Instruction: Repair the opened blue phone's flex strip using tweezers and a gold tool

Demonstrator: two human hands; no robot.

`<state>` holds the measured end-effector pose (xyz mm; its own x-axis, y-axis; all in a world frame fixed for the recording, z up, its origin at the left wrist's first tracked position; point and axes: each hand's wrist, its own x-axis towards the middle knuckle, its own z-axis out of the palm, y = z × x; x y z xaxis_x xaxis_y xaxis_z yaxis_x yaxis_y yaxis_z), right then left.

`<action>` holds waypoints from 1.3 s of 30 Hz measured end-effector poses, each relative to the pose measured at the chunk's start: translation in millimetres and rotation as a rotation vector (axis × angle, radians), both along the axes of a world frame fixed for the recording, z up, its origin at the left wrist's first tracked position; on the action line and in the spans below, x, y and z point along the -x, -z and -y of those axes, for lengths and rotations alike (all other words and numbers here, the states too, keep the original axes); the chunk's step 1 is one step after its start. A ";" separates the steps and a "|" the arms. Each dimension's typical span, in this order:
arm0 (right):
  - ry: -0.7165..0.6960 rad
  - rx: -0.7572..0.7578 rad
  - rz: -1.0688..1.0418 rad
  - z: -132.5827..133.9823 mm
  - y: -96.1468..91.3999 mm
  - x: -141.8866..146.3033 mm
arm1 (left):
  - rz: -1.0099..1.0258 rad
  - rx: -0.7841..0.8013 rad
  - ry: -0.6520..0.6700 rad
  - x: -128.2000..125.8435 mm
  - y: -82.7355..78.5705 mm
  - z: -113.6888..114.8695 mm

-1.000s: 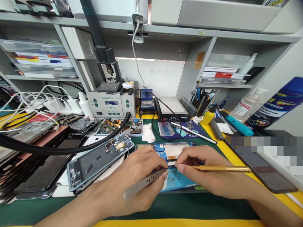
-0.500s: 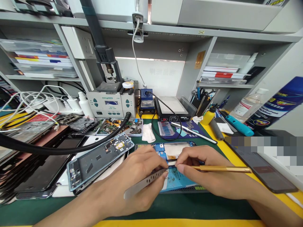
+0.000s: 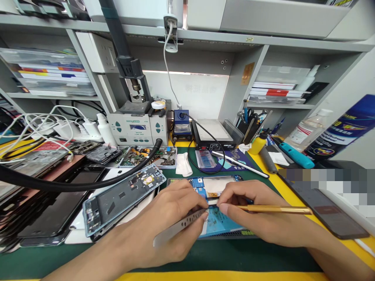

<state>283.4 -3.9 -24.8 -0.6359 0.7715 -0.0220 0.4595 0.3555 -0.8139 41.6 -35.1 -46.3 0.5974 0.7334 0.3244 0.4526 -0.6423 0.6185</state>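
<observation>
A pair of metal tweezers (image 3: pixel 178 228) is pinched in my left hand (image 3: pixel 172 210), its wide end pointing back toward me. My right hand (image 3: pixel 258 212) grips a slim gold-coloured pen-like tool (image 3: pixel 275 209), whose tip is hidden by the fingers. Both hands meet over an opened phone (image 3: pixel 222 222) with a blue frame and a silvery upper panel. It lies on a dark perforated holder on the green mat (image 3: pixel 234 257). My fingertips are at the middle of the phone, and they cover the spot where the tools reach it.
A phone frame (image 3: pixel 123 199) leans on other phone parts at left. Behind stand a hot-air station (image 3: pixel 137 130), a tray of circuit boards (image 3: pixel 146 156) and a heating plate (image 3: pixel 213 132). A black hose (image 3: pixel 88 186) crosses the left side. A dark phone (image 3: pixel 325 207) lies right.
Almost nothing differs. The gold-coloured tool's outer end has shifted very slightly to the right; both hands stay over the phone.
</observation>
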 end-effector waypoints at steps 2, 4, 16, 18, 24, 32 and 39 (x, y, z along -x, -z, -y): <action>-0.001 0.000 -0.004 0.0 -0.2 0.1 | -0.003 0.001 -0.004 0.0 0.0 0.9; -0.002 0.005 -0.004 0.1 -0.9 0.1 | -0.007 0.002 0.000 0.0 0.1 1.7; 0.000 0.005 0.010 0.1 -0.1 0.0 | -0.006 0.004 0.009 -0.9 -1.6 0.3; 0.000 0.007 0.013 0.5 -0.6 0.0 | -0.007 -0.002 0.012 -0.5 -1.6 0.7; 0.001 0.004 0.015 1.9 -1.4 -0.8 | -0.011 -0.002 0.008 -0.8 -1.3 0.5; 0.001 0.009 0.011 -0.1 -1.3 1.1 | -0.015 -0.011 0.006 0.2 -1.4 0.5; 0.001 0.005 0.016 0.2 -1.6 0.9 | -0.007 -0.006 0.009 -0.8 0.0 -1.8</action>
